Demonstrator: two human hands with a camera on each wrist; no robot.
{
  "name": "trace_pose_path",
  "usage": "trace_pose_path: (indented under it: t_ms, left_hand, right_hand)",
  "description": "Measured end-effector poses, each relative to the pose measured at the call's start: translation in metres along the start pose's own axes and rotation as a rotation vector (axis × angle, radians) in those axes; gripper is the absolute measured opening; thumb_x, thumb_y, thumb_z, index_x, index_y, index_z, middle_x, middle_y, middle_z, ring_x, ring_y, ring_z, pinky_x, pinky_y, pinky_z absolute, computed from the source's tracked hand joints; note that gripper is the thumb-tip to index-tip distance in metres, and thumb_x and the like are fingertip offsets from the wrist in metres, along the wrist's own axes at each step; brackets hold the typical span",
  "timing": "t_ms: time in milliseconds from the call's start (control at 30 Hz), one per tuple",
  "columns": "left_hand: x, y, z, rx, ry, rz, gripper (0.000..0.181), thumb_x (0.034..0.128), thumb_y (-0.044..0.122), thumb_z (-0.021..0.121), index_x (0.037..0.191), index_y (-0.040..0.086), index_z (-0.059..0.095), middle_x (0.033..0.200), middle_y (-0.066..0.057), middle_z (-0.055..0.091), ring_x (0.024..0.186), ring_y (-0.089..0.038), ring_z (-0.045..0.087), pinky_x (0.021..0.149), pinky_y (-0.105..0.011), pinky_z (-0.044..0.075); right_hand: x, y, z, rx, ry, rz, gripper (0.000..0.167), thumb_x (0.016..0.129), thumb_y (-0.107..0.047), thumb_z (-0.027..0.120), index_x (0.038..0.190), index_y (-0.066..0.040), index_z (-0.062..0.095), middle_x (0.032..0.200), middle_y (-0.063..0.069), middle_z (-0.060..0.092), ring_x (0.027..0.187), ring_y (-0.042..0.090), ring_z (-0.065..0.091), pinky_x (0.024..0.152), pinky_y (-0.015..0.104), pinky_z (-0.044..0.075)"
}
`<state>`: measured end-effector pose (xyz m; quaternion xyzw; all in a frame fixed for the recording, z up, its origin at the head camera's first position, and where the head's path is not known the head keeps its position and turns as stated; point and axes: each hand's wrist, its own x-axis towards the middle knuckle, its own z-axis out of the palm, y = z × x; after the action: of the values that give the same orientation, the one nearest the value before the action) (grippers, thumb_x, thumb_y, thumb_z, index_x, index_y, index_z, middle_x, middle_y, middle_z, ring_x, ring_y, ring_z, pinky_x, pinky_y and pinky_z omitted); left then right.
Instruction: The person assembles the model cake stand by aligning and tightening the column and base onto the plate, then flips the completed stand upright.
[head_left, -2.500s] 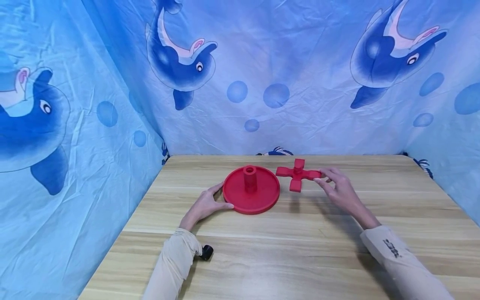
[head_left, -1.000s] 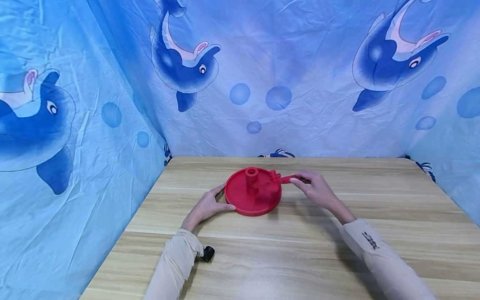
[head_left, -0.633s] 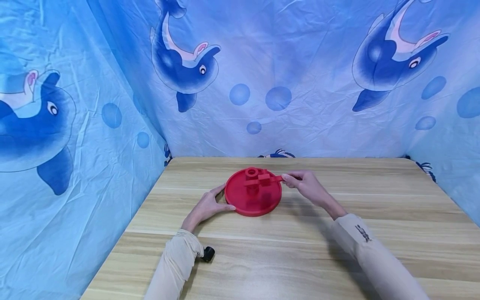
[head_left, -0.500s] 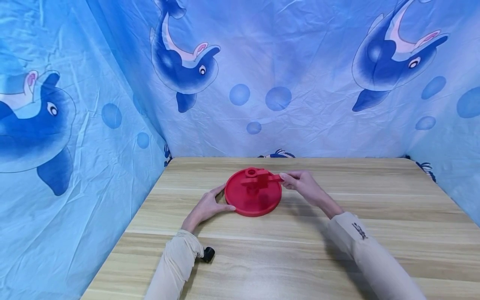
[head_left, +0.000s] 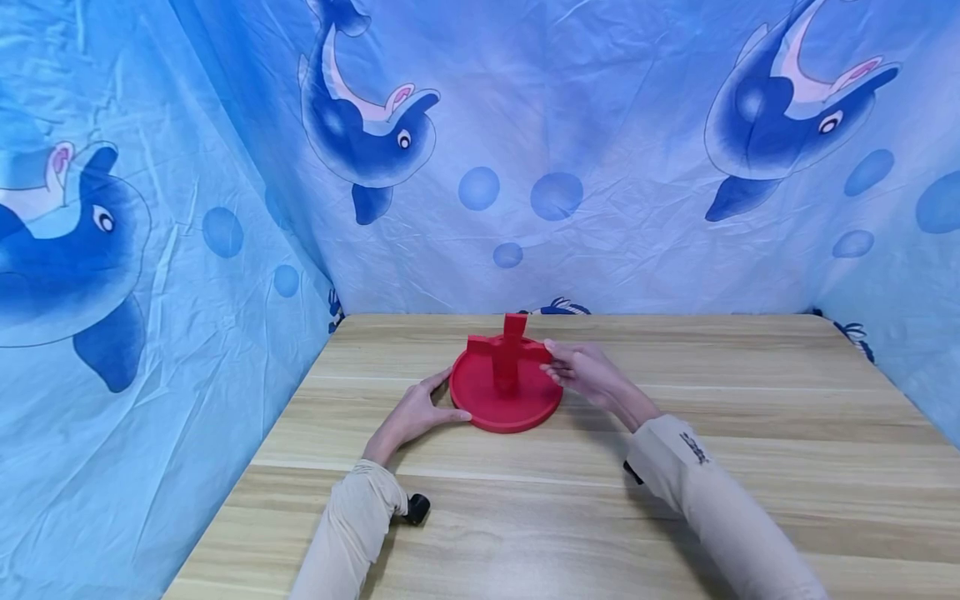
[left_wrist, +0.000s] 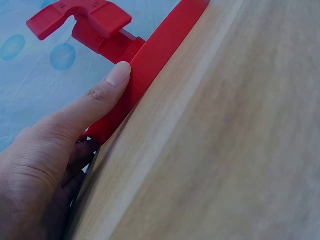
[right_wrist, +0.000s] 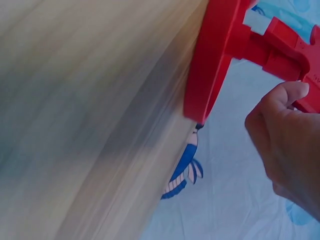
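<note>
A round red base [head_left: 480, 410] with a raised rim and a central post lies on the table. My left hand [head_left: 414, 415] holds its left side, and the left wrist view shows the thumb [left_wrist: 119, 74] on the rim. On top of the post sits a red four-armed cross piece [head_left: 513, 327], hiding the post's open top. My right hand [head_left: 588, 375] pinches the cross piece's right arm between thumb and fingers. From the right wrist, the post [right_wrist: 275, 62] appears to meet the cross piece's middle.
The wooden table [head_left: 525, 517] carries the base near its far side. A blue dolphin-print curtain [head_left: 630, 242] stands behind and to the sides. Black wrist-camera parts [head_left: 417, 508] stick out under the left sleeve.
My right hand has brought the cross piece leftward from beside the base, over the rim and onto the post. The left hand has stayed on the base.
</note>
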<state>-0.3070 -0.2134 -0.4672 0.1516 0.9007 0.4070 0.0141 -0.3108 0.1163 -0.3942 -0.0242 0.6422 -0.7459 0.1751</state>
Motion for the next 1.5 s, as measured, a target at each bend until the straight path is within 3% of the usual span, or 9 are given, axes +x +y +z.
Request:
trace_pose_path:
  t_ms: [500, 800, 933, 1067, 1167, 1333, 1500]
  left_hand:
    - [-0.001, 0.001, 0.0, 0.011, 0.011, 0.013, 0.104, 0.0762, 0.053, 0.09, 0.16, 0.014, 0.042, 0.159, -0.009, 0.045, 0.146, -0.032, 0.039, 0.115, -0.053, 0.039]
    - [-0.002, 0.002, -0.001, 0.013, 0.015, 0.01, 0.105, 0.0751, 0.055, 0.09, 0.16, 0.016, 0.042, 0.159, -0.009, 0.045, 0.146, -0.033, 0.039, 0.115, -0.054, 0.039]
    - [-0.002, 0.002, 0.0, 0.013, 0.01, 0.0, 0.106, 0.075, 0.055, 0.09, 0.16, 0.016, 0.041, 0.159, -0.008, 0.044, 0.146, -0.032, 0.039, 0.115, -0.054, 0.039]
    - [-0.001, 0.002, 0.0, 0.015, 0.01, 0.009, 0.105, 0.0759, 0.054, 0.09, 0.16, 0.015, 0.041, 0.159, -0.009, 0.044, 0.146, -0.033, 0.039, 0.115, -0.054, 0.038]
    - [-0.001, 0.001, 0.0, 0.011, 0.012, 0.019, 0.104, 0.0764, 0.051, 0.091, 0.16, 0.014, 0.041, 0.159, -0.009, 0.045, 0.147, -0.033, 0.038, 0.116, -0.054, 0.037]
    - [-0.001, 0.0, 0.0, 0.013, 0.013, 0.02, 0.103, 0.0769, 0.051, 0.09, 0.16, 0.014, 0.042, 0.159, -0.01, 0.044, 0.147, -0.033, 0.038, 0.115, -0.055, 0.038]
    - [-0.002, 0.001, 0.0, 0.016, 0.014, 0.021, 0.103, 0.0766, 0.051, 0.09, 0.16, 0.014, 0.042, 0.159, -0.011, 0.044, 0.147, -0.034, 0.038, 0.116, -0.055, 0.037]
  right_hand:
    - [0.006, -0.004, 0.021, -0.041, 0.105, 0.009, 0.04, 0.109, -0.033, 0.055, 0.106, 0.004, 0.067, 0.084, 0.005, 0.067, 0.07, 0.01, 0.058, 0.066, 0.017, 0.052]
    - [0.008, -0.005, 0.024, -0.096, 0.122, -0.04, 0.041, 0.11, -0.032, 0.054, 0.105, 0.006, 0.068, 0.081, 0.005, 0.065, 0.069, 0.011, 0.059, 0.069, 0.021, 0.055]
    - [0.007, -0.002, 0.023, -0.171, 0.128, -0.104, 0.042, 0.11, -0.032, 0.052, 0.117, 0.008, 0.065, 0.09, 0.008, 0.065, 0.08, 0.017, 0.062, 0.077, 0.026, 0.058]
    - [0.004, 0.003, 0.023, -0.288, 0.13, -0.199, 0.045, 0.107, -0.031, 0.06, 0.137, 0.002, 0.058, 0.112, 0.014, 0.065, 0.104, 0.036, 0.064, 0.093, 0.042, 0.058]
    - [0.001, 0.007, 0.024, -0.398, 0.135, -0.291, 0.048, 0.101, -0.023, 0.069, 0.142, -0.001, 0.056, 0.121, 0.017, 0.063, 0.11, 0.041, 0.061, 0.094, 0.05, 0.057]
    - [-0.003, 0.012, 0.025, -0.548, 0.158, -0.419, 0.044, 0.095, -0.01, 0.076, 0.136, -0.002, 0.061, 0.116, 0.015, 0.064, 0.102, 0.029, 0.059, 0.083, 0.037, 0.059]
    - [-0.003, 0.016, 0.026, -0.599, 0.181, -0.515, 0.037, 0.096, -0.013, 0.076, 0.129, -0.002, 0.066, 0.111, 0.012, 0.068, 0.098, 0.027, 0.061, 0.079, 0.03, 0.058]
